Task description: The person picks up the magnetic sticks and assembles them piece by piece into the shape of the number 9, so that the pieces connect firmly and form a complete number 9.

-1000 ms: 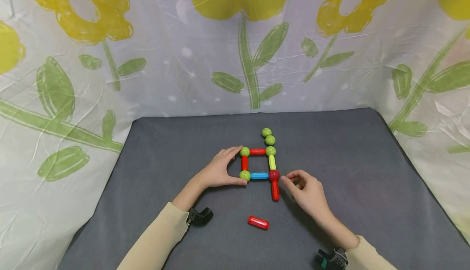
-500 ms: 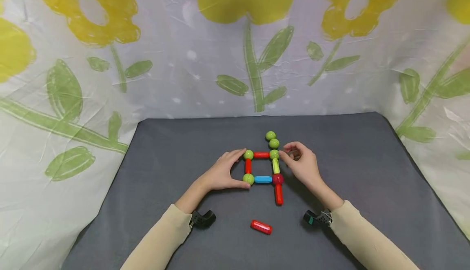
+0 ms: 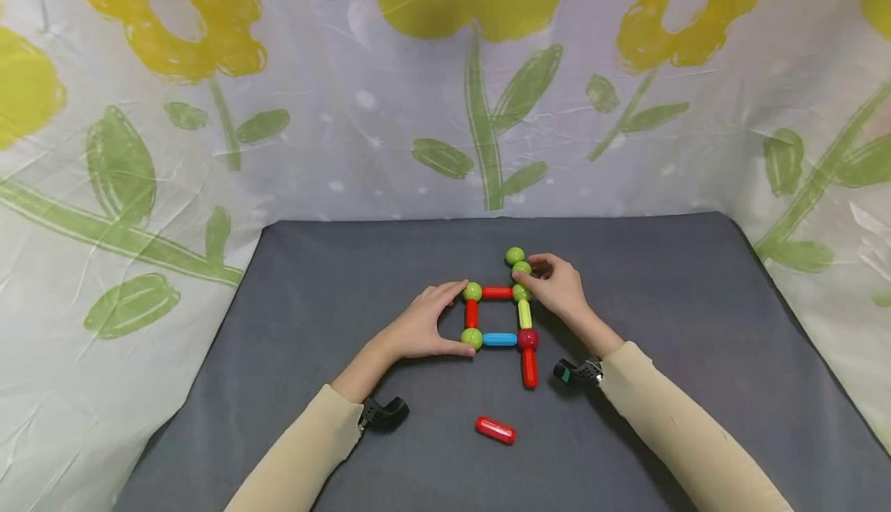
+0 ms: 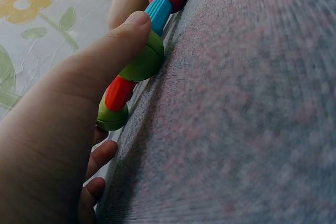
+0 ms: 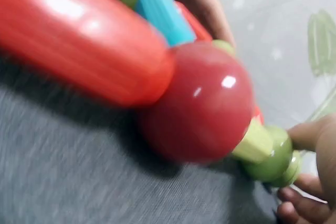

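A square of magnetic rods and balls lies on the grey table. My left hand (image 3: 428, 326) holds its left side, thumb at the near green ball (image 3: 472, 339) and fingers at the far green ball (image 3: 472, 291). A red rod (image 3: 472, 314) joins these two. A blue rod (image 3: 500, 339) runs to a red ball (image 3: 528, 339); a yellow-green rod (image 3: 525, 314) leads on to the corner green ball (image 3: 521, 293). Beyond that corner, my right hand (image 3: 560, 289) pinches a green ball (image 3: 522, 268) between thumb and finger. Another green ball (image 3: 515, 255) touches it behind.
From the red ball a red rod (image 3: 530, 369) sticks out towards me. Nearer lies a loose red rod (image 3: 496, 430). The dark grey table (image 3: 661, 303) ends at a flower-print curtain (image 3: 334, 110) behind and at the sides.
My right hand has moved away from me, from beside the red ball past the corner green ball to the ball behind it. The left hand has kept its hold.
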A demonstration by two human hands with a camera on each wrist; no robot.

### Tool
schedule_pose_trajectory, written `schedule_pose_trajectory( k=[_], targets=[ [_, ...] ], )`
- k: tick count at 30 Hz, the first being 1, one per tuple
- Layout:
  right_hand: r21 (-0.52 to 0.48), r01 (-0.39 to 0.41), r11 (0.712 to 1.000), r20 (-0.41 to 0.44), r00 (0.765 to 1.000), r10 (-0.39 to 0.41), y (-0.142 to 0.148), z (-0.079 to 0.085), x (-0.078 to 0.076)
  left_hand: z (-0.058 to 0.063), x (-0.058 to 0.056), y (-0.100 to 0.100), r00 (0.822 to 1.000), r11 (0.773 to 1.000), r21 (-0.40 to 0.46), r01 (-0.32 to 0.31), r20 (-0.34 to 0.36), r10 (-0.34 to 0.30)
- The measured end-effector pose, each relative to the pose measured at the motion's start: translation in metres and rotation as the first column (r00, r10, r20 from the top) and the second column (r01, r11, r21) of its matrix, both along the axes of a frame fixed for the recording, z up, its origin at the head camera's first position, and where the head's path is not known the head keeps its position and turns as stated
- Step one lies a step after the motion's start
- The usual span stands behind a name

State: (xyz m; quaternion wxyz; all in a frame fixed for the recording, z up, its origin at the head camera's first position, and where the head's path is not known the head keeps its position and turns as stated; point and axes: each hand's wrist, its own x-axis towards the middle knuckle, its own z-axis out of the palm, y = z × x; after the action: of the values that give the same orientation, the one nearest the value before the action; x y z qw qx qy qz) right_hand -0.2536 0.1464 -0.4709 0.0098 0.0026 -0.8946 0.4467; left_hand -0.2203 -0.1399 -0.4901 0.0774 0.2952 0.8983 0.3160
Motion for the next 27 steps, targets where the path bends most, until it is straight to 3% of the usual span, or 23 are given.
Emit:
schedule_pose_trajectory(
  k=[7, 12, 15, 19, 23, 27],
  targets=[
    [0.005, -0.003, 1.000, 0.018, 1.000, 0.003, 0.004, 0.001, -0.002, -0.001, 0.000, 0.001, 1.000, 1.000, -0.010, 0.001, 0.000, -0.001],
    [-0.093, 0.002, 0.996, -0.020, 1.000, -0.004, 0.009, 0.008, 0.008, 0.000, 0.001, 0.000, 1.000, 1.000, 0.002, -0.003, 0.001, 0.003],
    [-0.131, -0.041, 0.991, -0.072, 0.997, 0.032, 0.014, 0.017, 0.033, 0.000, 0.002, -0.001, 1.000, 1.000, 0.001, -0.008, 0.004, 0.008],
    [-0.123, -0.188, 0.974, -0.168, 0.972, 0.166, 0.023, 0.023, 0.083, -0.001, 0.004, -0.002, 1.000, 1.000, -0.003, -0.030, 0.006, 0.030],
    [-0.138, -0.368, 0.919, -0.256, 0.910, 0.326, 0.036, 0.013, 0.133, -0.001, 0.003, -0.001, 1.000, 1.000, -0.005, -0.028, 0.001, 0.028],
    [-0.069, -0.467, 0.881, -0.318, 0.848, 0.424, 0.042, -0.004, 0.168, 0.001, 0.001, 0.001, 1.000, 1.000, -0.001, -0.013, -0.001, 0.013]
  ],
)
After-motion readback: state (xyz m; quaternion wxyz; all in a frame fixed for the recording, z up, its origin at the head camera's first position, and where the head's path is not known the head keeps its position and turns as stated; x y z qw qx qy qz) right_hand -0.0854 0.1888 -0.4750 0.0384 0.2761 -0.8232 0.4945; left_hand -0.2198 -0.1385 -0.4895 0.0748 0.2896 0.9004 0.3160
